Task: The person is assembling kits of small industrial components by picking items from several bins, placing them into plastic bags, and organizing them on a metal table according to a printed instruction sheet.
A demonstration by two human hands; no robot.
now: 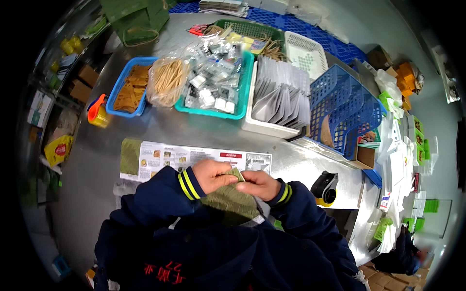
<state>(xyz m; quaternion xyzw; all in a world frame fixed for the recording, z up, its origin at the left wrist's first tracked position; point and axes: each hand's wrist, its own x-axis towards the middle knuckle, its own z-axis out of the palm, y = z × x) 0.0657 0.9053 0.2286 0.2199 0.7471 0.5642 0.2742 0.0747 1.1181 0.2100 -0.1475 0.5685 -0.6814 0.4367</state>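
Close to my body, both hands pinch the upper edge of a green, grass-patterned packet (pixel 228 204). My left hand (pixel 212 176) is closed on the edge from the left, and my right hand (pixel 260 185) grips it from the right. The fingers of the two hands almost meet at a narrow folded-looking strip. A pale edge shows at the packet's lower right; whether it is a bag or a box I cannot tell. Just beyond my hands lies a long printed sheet (pixel 182 154) with small pictures and a green left end, partly covered by my left sleeve.
Across the steel table (pixel 97 160) stand a blue basket (pixel 112 92) of brown pieces, a bag of sticks (pixel 167 80), a teal basket (pixel 248 72) of small packets, a white bin (pixel 272 127) of grey-white sleeves and a blue rack (pixel 347 106). Tape dispensers sit left (pixel 98 114) and right (pixel 326 186).
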